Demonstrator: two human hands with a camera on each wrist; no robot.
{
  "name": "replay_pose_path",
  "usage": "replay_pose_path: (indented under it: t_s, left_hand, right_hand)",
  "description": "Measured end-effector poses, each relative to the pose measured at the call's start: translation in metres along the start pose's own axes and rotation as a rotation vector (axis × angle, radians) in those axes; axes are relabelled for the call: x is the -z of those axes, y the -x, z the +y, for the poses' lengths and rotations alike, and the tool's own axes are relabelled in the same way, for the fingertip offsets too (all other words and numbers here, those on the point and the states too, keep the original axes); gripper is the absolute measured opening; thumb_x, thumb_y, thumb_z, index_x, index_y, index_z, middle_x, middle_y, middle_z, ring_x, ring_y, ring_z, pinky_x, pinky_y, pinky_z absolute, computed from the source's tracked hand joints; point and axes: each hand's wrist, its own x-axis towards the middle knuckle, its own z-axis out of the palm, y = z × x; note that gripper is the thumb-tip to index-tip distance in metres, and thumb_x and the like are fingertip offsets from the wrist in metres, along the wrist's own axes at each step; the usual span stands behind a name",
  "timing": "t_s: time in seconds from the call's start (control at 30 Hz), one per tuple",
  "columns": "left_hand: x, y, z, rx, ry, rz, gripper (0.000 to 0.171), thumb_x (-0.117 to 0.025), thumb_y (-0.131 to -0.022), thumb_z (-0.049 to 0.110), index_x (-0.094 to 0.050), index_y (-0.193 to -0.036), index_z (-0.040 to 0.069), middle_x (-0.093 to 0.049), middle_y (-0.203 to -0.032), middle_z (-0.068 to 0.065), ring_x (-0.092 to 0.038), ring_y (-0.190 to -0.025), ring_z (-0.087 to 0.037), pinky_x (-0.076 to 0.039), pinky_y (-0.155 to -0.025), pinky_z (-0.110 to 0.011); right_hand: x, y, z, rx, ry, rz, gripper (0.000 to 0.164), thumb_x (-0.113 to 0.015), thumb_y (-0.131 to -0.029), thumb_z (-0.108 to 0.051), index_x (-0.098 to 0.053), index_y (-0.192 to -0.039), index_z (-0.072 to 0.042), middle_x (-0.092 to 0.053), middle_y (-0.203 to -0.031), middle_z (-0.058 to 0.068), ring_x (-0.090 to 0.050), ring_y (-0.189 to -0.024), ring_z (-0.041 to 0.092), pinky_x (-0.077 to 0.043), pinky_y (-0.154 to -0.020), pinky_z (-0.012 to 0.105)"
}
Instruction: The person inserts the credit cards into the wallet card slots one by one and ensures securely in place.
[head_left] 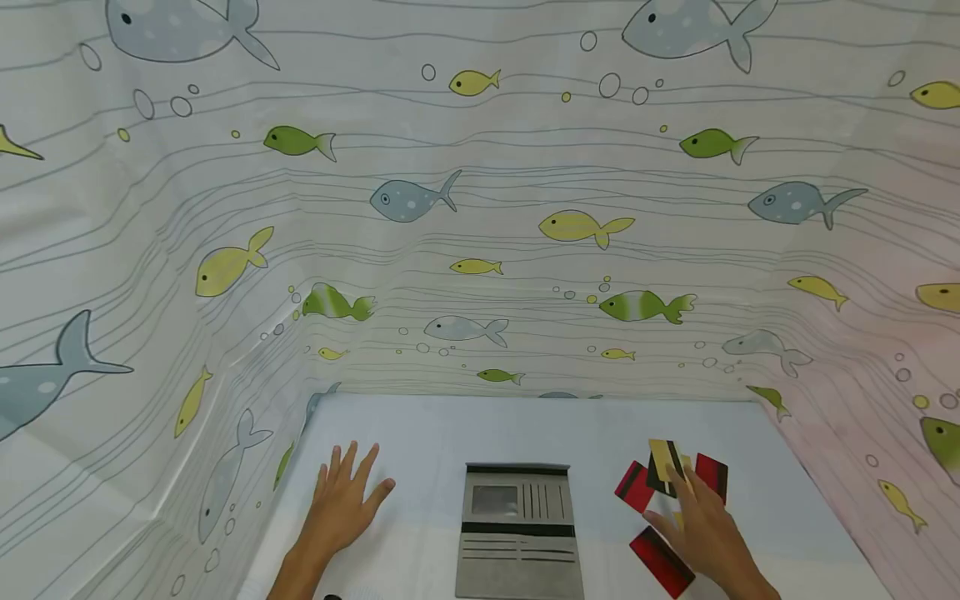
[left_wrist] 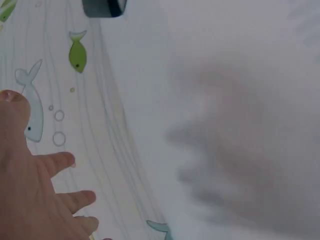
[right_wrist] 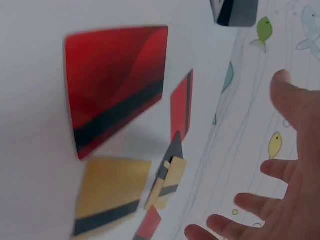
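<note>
On the white table lies a grey wallet (head_left: 517, 575), unfolded flat, with card slots, a see-through window and black bands. To its right several bank-style cards are scattered: a red card (head_left: 662, 563) with a dark stripe nearest me, another red card (head_left: 634, 487), a gold card (head_left: 663, 456) overlapping a dark one, and a red card (head_left: 714, 473) at the right. My right hand (head_left: 705, 529) is over these cards, fingers extended; the right wrist view shows it gripping nothing. Left of the wallet, my left hand (head_left: 341, 507) has its fingers spread and holds nothing.
Fish-printed white sheeting (head_left: 465, 292) walls the table (head_left: 420, 433) at the back and both sides. A small dark object (head_left: 332, 597) shows at the bottom edge, too cut off to identify.
</note>
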Motion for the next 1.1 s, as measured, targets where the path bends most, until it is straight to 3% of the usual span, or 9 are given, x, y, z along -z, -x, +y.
replay_pose_path:
  t_s: [0.1, 0.3, 0.43, 0.57, 0.8, 0.97, 1.1]
  left_hand:
    - [-0.015, 0.008, 0.006, -0.001, 0.023, -0.041, 0.071, -0.050, -0.099, 0.056, -0.037, -0.155, 0.014, -0.022, -0.161, -0.031, -0.005, -0.150, -0.056, -0.006, -0.116, -0.074]
    - [-0.047, 0.027, 0.020, -0.015, 0.120, -0.123, 0.068, -0.054, -0.098, 0.053, -0.043, -0.152, 0.013, -0.029, -0.160, -0.028, -0.010, -0.150, -0.053, -0.008, -0.117, -0.073]
    - [-0.065, 0.035, 0.030, -0.092, 0.168, -0.148, 0.064, -0.060, -0.097, 0.047, -0.048, -0.148, 0.011, -0.038, -0.156, -0.026, -0.020, -0.149, -0.052, -0.016, -0.116, -0.073]
    - [-0.079, 0.041, 0.041, -0.194, 0.203, -0.186, 0.066, -0.061, -0.095, 0.048, -0.048, -0.147, 0.009, -0.043, -0.153, -0.025, -0.029, -0.145, -0.053, -0.021, -0.111, -0.076]
    - [-0.090, 0.045, 0.056, -0.296, 0.288, -0.291, 0.082, -0.069, -0.086, 0.054, -0.043, -0.151, 0.011, -0.044, -0.155, -0.017, -0.028, -0.144, -0.054, -0.010, -0.111, -0.078]
    - [-0.092, 0.047, 0.056, -0.359, 0.293, -0.370, 0.097, -0.076, -0.074, 0.056, -0.041, -0.152, 0.011, -0.039, -0.158, -0.018, -0.027, -0.145, -0.053, -0.005, -0.109, -0.079]
    - [-0.093, 0.048, 0.055, -0.341, 0.281, -0.397, 0.100, -0.078, -0.071, 0.053, -0.040, -0.153, 0.010, -0.036, -0.160, -0.015, -0.026, -0.147, -0.050, -0.004, -0.111, -0.077]
  right_hand:
    - [-0.007, 0.009, -0.003, -0.008, -0.019, -0.011, 0.088, -0.071, -0.086, -0.056, -0.042, -0.147, 0.000, -0.045, -0.139, 0.036, -0.047, -0.117, 0.062, -0.047, -0.081, 0.076]
    - [-0.018, 0.021, -0.009, -0.105, -0.047, -0.149, 0.087, -0.077, -0.082, -0.050, -0.046, -0.144, 0.002, -0.055, -0.122, 0.028, -0.056, -0.107, 0.044, -0.056, -0.081, 0.062]
    - [-0.025, 0.027, -0.010, -0.182, -0.050, -0.229, 0.086, -0.082, -0.077, -0.048, -0.052, -0.135, 0.007, -0.058, -0.108, 0.021, -0.057, -0.096, 0.033, -0.057, -0.081, 0.056]
    - [-0.030, 0.032, -0.008, -0.261, -0.075, -0.284, 0.090, -0.085, -0.072, -0.051, -0.054, -0.132, 0.008, -0.055, -0.106, 0.019, -0.052, -0.092, 0.033, -0.057, -0.078, 0.054]
    - [-0.035, 0.034, -0.005, -0.279, -0.095, -0.290, 0.091, -0.081, -0.073, -0.056, -0.056, -0.130, 0.009, -0.055, -0.112, 0.019, -0.049, -0.098, 0.037, -0.056, -0.074, 0.047]
    - [-0.038, 0.034, -0.002, -0.238, -0.067, -0.274, 0.074, -0.086, -0.074, -0.043, -0.062, -0.117, 0.012, -0.054, -0.100, 0.016, -0.049, -0.089, 0.032, -0.052, -0.068, 0.039]
    - [-0.042, 0.031, 0.000, -0.267, -0.080, -0.271, 0.065, -0.088, -0.073, -0.038, -0.061, -0.108, 0.010, -0.053, -0.093, 0.016, -0.049, -0.085, 0.031, -0.051, -0.067, 0.040]
